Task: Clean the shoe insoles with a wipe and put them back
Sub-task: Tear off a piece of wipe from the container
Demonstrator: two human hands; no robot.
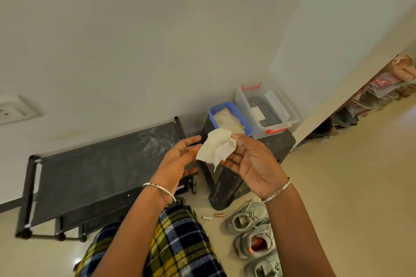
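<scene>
Head view: three pale shoes (pixel 246 242) are seen on the floor at the near right, their insoles judged not yet removed or wiped. Above, a wipe (pixel 216 148) is pinched by the right hand (pixel 252 164) and touched by the straight-fingered left hand (pixel 180 157). Beyond, a wipe tub (pixel 211 114) and clear box (pixel 243 101) are set on a dark stool (pixel 225 182); nothing is seen in the way.

Your light is soft and even, shadows faint; the wipe (pixel 216 148) pinched in your right hand (pixel 254 164) glares almost white; right of that grip the floor (pixel 349 186) is brighter; left of it the rack (pixel 94 171) bows with wide-angle distortion; all looks slightly soft.
</scene>
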